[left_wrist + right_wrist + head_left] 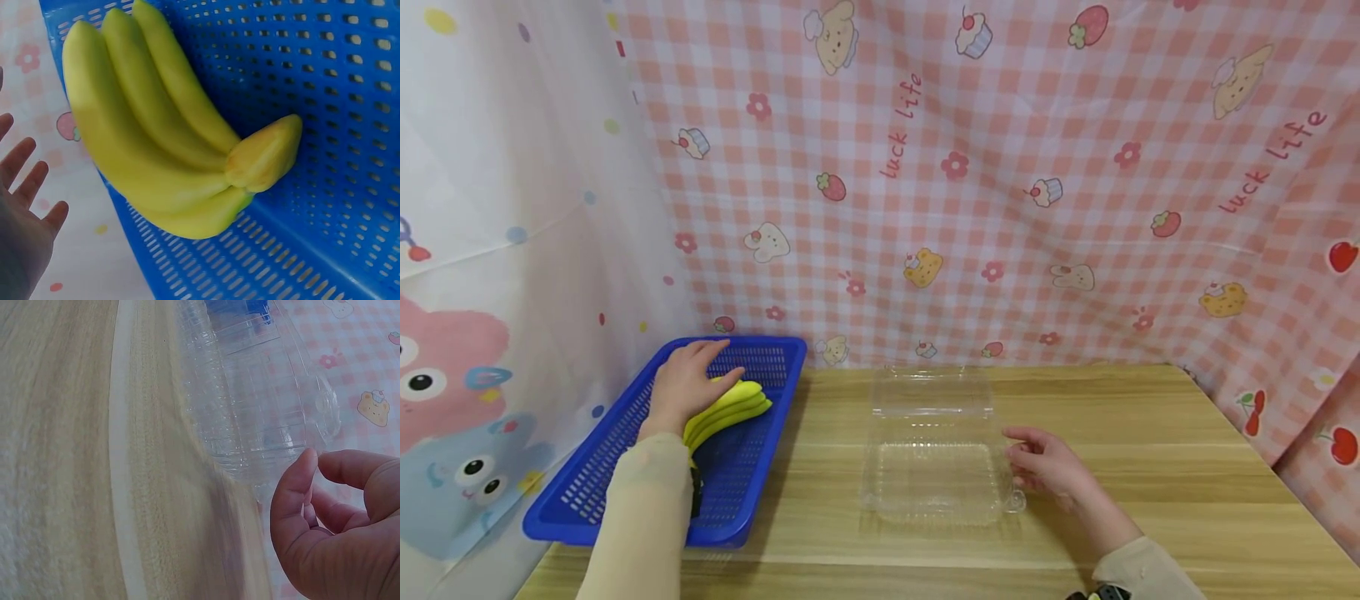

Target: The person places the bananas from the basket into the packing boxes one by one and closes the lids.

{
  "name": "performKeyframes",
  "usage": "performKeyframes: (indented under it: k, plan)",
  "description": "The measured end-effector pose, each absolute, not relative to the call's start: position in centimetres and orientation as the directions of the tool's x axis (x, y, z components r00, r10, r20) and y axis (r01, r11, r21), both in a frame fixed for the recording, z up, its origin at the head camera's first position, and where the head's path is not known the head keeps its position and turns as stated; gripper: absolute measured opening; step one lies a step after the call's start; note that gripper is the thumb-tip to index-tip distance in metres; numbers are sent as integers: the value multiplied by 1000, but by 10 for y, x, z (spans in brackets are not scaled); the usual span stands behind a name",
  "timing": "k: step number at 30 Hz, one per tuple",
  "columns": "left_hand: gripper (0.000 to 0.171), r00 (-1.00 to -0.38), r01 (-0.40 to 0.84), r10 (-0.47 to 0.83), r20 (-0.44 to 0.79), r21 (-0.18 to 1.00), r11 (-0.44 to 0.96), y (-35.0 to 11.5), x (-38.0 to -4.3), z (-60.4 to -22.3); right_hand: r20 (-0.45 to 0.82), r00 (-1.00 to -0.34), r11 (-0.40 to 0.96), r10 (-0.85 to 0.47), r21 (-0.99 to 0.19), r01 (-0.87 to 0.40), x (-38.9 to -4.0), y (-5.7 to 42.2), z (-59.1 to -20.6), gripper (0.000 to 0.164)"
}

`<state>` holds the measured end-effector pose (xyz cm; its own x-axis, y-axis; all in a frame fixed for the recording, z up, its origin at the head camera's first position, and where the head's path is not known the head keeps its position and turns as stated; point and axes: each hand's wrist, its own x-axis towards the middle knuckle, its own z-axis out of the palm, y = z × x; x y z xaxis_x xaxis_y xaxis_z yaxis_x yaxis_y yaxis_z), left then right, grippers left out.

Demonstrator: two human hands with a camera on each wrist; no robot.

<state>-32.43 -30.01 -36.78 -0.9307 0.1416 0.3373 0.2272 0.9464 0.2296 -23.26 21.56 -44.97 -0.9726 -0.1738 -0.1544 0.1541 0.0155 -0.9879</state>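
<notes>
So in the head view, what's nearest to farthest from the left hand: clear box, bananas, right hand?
1. Bananas: in the blue basket, by the left hand.
2. Clear box: right of the basket.
3. Right hand: right of the box.

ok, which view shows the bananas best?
Left wrist: the bananas show large and close, stem included, nothing in front. In the head view the left hand and sleeve hide part of them. Right wrist shows none of them.
</notes>
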Motion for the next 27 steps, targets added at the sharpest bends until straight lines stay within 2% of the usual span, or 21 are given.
performKeyframes:
  k: [13,27]
  plan:
    - [80,-974,164,122,190,224,961,-301,-328,-386,-164,-972,10,-168,-986,164,-234,217,-450,50]
    - [79,-988,142,125,89,227,963,-305,-327,-393,-147,-973,3,-177,-989,148,-234,217,-453,52]
